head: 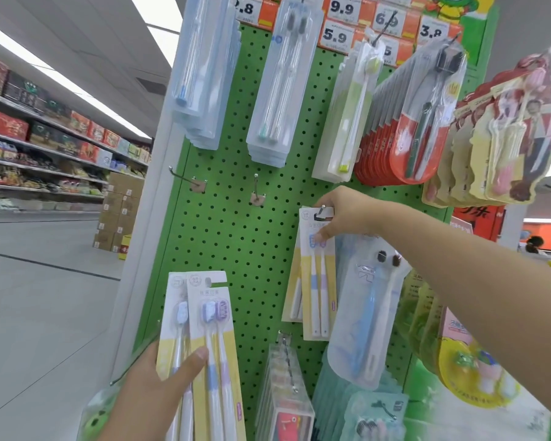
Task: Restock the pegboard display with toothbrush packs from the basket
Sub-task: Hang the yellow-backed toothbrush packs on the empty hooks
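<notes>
A green pegboard (236, 237) fills the middle of the view. My right hand (344, 214) pinches the top of a yellow-and-white toothbrush pack (318, 281), whose hang hole sits on a metal hook (322, 210); another like pack hangs behind it. My left hand (159, 377) grips two more yellow toothbrush packs (204, 338) at the lower left, thumb across their fronts. Two bare hooks (185, 179) (256, 189) stick out to the left of the right hand. No basket is in view.
Clear toothbrush packs (277, 84) and red ones (411, 128) hang above, under price tags (334, 36). A blue toothbrush pouch (366, 313) hangs under my right forearm, with more packs (283, 393) below. A store aisle with shelves (45, 148) and stacked cartons (118, 214) lies left.
</notes>
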